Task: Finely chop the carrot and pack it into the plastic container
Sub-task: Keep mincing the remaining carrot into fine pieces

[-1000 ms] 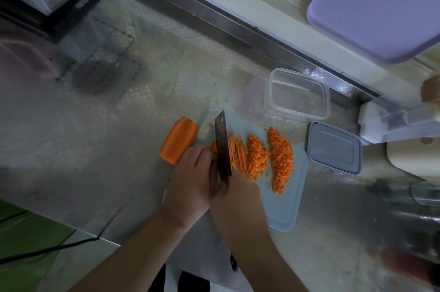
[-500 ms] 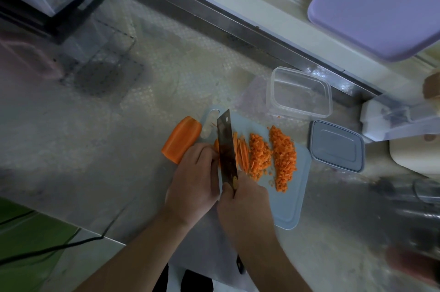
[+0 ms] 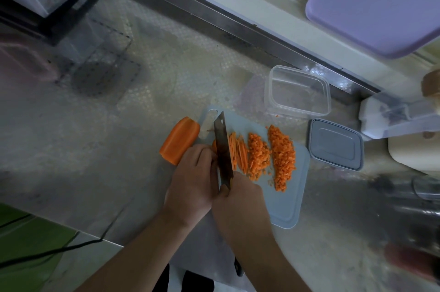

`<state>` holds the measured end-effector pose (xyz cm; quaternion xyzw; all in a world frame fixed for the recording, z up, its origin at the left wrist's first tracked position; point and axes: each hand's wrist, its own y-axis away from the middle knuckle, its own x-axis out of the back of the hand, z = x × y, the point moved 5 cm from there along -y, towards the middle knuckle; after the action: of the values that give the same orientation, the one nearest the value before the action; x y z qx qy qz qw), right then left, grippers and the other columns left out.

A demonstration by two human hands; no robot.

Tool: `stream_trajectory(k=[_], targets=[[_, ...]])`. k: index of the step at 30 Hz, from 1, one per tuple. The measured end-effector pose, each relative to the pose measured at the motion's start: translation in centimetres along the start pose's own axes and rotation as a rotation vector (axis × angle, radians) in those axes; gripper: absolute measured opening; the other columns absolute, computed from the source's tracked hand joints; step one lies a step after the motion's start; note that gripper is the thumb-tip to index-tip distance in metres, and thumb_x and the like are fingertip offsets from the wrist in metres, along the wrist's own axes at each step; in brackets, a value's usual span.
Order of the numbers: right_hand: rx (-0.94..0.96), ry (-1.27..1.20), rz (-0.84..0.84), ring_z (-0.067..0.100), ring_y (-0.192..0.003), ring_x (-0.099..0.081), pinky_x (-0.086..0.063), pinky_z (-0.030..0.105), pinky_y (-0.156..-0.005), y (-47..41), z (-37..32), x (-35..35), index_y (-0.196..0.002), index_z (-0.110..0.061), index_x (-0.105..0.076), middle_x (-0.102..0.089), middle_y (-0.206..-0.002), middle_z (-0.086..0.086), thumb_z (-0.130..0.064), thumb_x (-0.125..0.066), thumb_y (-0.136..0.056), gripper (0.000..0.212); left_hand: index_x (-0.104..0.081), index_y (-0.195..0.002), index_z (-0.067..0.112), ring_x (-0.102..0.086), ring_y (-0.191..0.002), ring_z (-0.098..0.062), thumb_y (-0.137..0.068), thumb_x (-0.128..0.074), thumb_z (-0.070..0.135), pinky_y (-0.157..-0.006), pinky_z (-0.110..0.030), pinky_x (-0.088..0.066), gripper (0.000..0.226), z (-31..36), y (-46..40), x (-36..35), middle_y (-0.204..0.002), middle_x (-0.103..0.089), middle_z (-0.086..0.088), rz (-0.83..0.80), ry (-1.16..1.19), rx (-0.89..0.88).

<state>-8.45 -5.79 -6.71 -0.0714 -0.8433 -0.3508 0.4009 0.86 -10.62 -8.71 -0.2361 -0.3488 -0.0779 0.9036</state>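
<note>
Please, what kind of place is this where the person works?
Most likely a kitchen counter. A right hand holds a knife over carrot strips on a cutting board, with a plastic container and its lid on the steel worktop.

A dull, patterned steel counter (image 3: 147,105) carries a pale blue plastic cutting board (image 3: 288,206). A thick orange carrot chunk (image 3: 178,142) lies beside it, with a clear rectangular plastic container (image 3: 297,91) and a grey lid (image 3: 335,144) nearby.
</note>
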Motion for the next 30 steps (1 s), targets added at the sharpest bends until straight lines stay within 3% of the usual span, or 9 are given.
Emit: stream_trajectory(k=[4,9,12,19,24,28,30], targets=[[0.059,-0.056,0.077,0.019,-0.082,-0.061,-0.057,0.044,-0.074,-0.4,-1.2,0.7,-0.104,-0.029,-0.059,-0.062,-0.086,-0.006,-0.037,-0.041,-0.089,0.025,-0.062,-0.079,0.007,-0.062,-0.077,-0.028,-0.095,-0.051,0.01,-0.064,-0.046,-0.055,0.019,-0.3,0.0,0.2,-0.082,-0.062,-0.009,0.034,-0.006,0.009],[0.08,-0.049,0.094,0.014,-0.077,-0.06,-0.056,0.039,-0.072,-0.2,-0.3,1.3,-0.099,-0.028,-0.06,-0.061,-0.082,-0.006,-0.028,-0.051,-0.099,0.01,-0.059,-0.085,0.01,-0.057,-0.082,-0.021,-0.097,-0.05,0.01,-0.071,-0.035,-0.048,0.015,0.0,-0.1,0.3,-0.083,-0.063,-0.008,0.065,0.023,0.006],[0.097,-0.064,0.081,0.01,-0.073,-0.059,-0.053,0.033,-0.068,0.2,-0.1,1.4,-0.093,-0.03,-0.057,-0.06,-0.077,-0.008,-0.025,-0.051,-0.099,0.009,-0.06,-0.088,0.01,-0.055,-0.088,-0.018,-0.097,-0.055,0.002,-0.078,-0.034,-0.047,0.014,-1.2,0.4,-0.5,-0.09,-0.062,-0.004,0.006,0.07,0.107],[0.083,-0.039,0.041,0.016,-0.085,-0.062,-0.05,0.032,-0.073,0.1,0.3,0.5,-0.118,-0.033,-0.06,-0.062,-0.087,-0.01,-0.024,-0.05,-0.097,0.026,-0.059,-0.087,0.011,-0.057,-0.089,-0.021,-0.097,-0.045,0.012,-0.078,-0.038,-0.047,0.018,-1.9,0.7,-1.0,-0.093,-0.059,-0.001,-0.038,0.106,0.207],[0.076,-0.036,0.029,0.01,-0.075,-0.058,-0.039,0.021,-0.057,0.1,0.6,0.4,-0.102,-0.033,-0.059,-0.059,-0.078,-0.009,-0.022,-0.047,-0.096,0.016,-0.06,-0.081,0.009,-0.06,-0.081,-0.026,-0.091,-0.046,0.015,-0.074,-0.038,-0.044,0.019,-0.7,0.2,-0.3,-0.086,-0.06,-0.006,-0.021,0.058,0.121],[0.056,-0.025,0.023,0.021,-0.077,-0.062,-0.05,0.033,-0.065,0.3,0.1,0.1,-0.093,-0.026,-0.056,-0.061,-0.08,-0.004,-0.036,-0.036,-0.088,0.023,-0.054,-0.086,0.015,-0.061,-0.078,-0.029,-0.089,-0.051,0.014,-0.068,-0.043,-0.051,0.004,-0.4,0.2,-0.2,-0.082,-0.06,-0.008,-0.018,0.022,0.033],[0.032,-0.004,0.012,0.022,-0.076,-0.061,-0.053,0.037,-0.066,0.2,-0.1,-0.1,-0.088,-0.024,-0.054,-0.061,-0.08,-0.002,-0.037,-0.033,-0.083,0.025,-0.046,-0.091,0.02,-0.061,-0.077,-0.028,-0.091,-0.057,0.01,-0.064,-0.047,-0.054,0.015,-0.4,0.2,-0.2,-0.082,-0.06,-0.008,-0.002,0.006,-0.004]])
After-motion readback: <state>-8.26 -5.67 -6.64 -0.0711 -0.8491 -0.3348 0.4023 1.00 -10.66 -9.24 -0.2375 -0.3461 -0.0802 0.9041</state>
